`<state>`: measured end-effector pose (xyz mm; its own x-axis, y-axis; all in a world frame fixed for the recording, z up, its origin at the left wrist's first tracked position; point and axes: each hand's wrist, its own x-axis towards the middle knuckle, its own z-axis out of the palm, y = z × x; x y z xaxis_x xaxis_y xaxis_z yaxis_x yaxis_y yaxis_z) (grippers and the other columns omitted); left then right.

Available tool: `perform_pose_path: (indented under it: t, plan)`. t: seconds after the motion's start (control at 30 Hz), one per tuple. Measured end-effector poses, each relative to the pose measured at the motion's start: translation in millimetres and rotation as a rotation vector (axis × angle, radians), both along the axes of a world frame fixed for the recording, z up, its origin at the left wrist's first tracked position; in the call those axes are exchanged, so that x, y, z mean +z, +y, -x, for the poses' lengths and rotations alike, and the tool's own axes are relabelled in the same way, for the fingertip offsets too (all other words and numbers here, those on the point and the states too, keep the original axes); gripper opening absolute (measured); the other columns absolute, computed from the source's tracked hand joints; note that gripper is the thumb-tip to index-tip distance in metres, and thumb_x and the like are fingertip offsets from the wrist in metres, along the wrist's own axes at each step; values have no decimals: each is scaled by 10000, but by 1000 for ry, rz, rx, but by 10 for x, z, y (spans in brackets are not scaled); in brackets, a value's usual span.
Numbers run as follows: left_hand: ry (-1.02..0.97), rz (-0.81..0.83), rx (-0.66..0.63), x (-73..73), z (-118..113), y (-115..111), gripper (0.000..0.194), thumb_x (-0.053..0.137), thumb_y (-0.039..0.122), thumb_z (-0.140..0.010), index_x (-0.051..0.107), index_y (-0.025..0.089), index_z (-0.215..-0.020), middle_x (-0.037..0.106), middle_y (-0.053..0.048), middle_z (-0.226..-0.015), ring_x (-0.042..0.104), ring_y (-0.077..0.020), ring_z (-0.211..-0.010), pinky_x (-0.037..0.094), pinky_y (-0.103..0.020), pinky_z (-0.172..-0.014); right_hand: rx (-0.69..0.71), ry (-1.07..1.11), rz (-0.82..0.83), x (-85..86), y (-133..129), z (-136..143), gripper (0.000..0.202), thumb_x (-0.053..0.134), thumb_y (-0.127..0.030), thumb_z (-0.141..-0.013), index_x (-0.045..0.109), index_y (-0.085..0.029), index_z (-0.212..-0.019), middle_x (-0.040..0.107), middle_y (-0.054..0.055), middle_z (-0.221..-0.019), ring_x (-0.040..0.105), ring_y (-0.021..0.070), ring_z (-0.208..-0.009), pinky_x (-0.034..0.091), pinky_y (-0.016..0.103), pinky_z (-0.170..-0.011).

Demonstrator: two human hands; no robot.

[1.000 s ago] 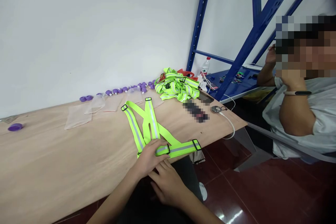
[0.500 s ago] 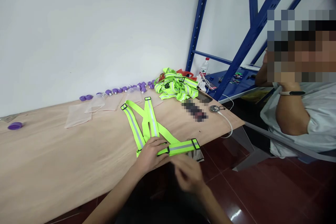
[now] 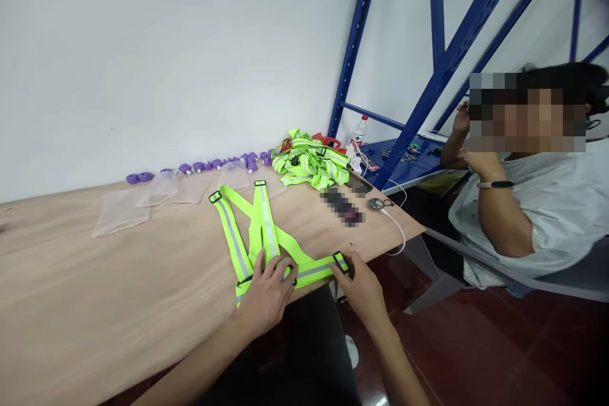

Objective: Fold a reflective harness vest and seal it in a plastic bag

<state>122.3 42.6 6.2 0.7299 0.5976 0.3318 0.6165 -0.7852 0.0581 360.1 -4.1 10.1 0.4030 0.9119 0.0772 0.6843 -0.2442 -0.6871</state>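
Note:
A neon-yellow reflective vest (image 3: pixel 269 222) of elastic straps, with grey stripes and black slider buckles, lies spread near the table's front edge. Over its lower middle rests my left hand (image 3: pixel 267 292), fingers bent around the strap by a black buckle; the fingers partly hide the join. My right hand (image 3: pixel 362 285) pinches the right strap's end at its black slider buckle (image 3: pixel 340 261), thumb and fingers on either side. That strap runs sideways between both hands along the edge.
Behind lies a heap of similar vests (image 3: pixel 309 162). Clear plastic bags (image 3: pixel 121 210) and several purple items (image 3: pixel 204 166) line the wall. A round device (image 3: pixel 375 203) with a white cable sits at the right. A person (image 3: pixel 507 203) sits beyond, near a blue metal rack (image 3: pixel 413 101).
My right hand has moved right and up, from below the strap to its end buckle. My left hand stays on the vest's middle. The view has shifted somewhat to the right.

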Motion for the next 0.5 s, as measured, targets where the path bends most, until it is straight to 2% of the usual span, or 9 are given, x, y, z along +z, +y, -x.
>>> perform_pose_path:
  t: [0.1,0.17,0.27,0.33,0.43,0.5]
  plan:
    - [-48,12,-18,-51,10,-15,317,549,184,-948,623,229,-1253,660,-60,-1097,562,-260,-1045,277,-574,-1133,26,244,-68,34,44,25,390,656,-534,-790,581,-226,-1017,720,60,-951,683,249,-853,506,337,-727]
    - [-137,26,-55,-88,24,-5,240,546,153,-953,664,237,-1144,667,-38,-1023,562,-229,-1010,313,-514,-1111,71,399,-133,36,63,42,423,658,-566,-785,576,-209,-997,704,52,-882,662,210,-726,508,311,-650]
    - [-237,26,-67,-93,33,11,183,511,178,-995,686,227,-965,688,-27,-957,568,-209,-983,365,-460,-1026,87,535,-143,21,66,51,452,674,-583,-775,588,-190,-979,646,0,-698,541,143,-491,428,265,-475]
    - [-208,30,-54,-59,31,-1,218,485,209,-1014,686,219,-928,711,-32,-951,583,-218,-963,401,-442,-930,64,550,-137,8,67,38,468,705,-584,-752,605,-178,-960,583,-37,-572,473,126,-425,369,249,-427]
    - [-65,76,-25,-5,21,-94,198,499,186,-993,694,204,-1023,736,-60,-1064,613,-241,-963,430,-431,-849,38,536,-119,-11,109,3,508,725,-613,-726,643,-153,-927,526,-52,-467,435,124,-405,334,247,-420]
    - [14,101,18,-1,15,-216,258,545,203,-961,662,163,-1188,696,-111,-1240,609,-278,-1079,428,-468,-928,8,500,-117,-19,172,-12,523,741,-623,-702,665,-141,-890,522,-45,-456,450,130,-426,344,250,-436]
